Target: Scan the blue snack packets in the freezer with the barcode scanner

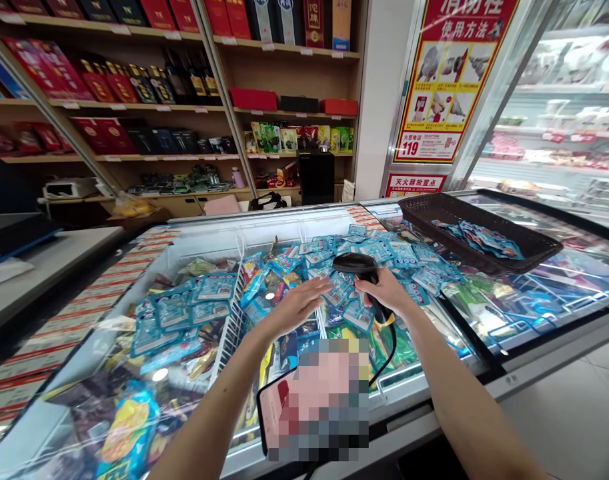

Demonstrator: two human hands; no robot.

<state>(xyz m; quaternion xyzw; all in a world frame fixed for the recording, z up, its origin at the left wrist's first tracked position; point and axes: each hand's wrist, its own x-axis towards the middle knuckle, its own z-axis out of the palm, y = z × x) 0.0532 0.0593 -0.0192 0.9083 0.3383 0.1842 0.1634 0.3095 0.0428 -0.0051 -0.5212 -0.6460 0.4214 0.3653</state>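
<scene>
My right hand (pixel 387 291) is wrapped round the grip of a black handheld barcode scanner (pixel 355 263), whose cord hangs down toward the freezer's front edge. My left hand (pixel 304 300) reaches out flat beside it with the fingers extended, over the blue packets. Many blue plastic packets (pixel 358 315) with printed barcodes lie on the freezer's glass top beneath both hands. Whether the left fingertips touch a packet, I cannot tell. Nearer to me is a phone-like screen (pixel 273 407), partly covered by a blurred patch.
More blue packets (pixel 211 287) lie to the left. At the back right, a dark brown basket (pixel 539 250) holds several blue packets. Ice-cream packages show inside the freezer (pixel 409 393). Behind stand shelves (pixel 289 107) of boxes and bottles; a counter (pixel 79 250) is at the left.
</scene>
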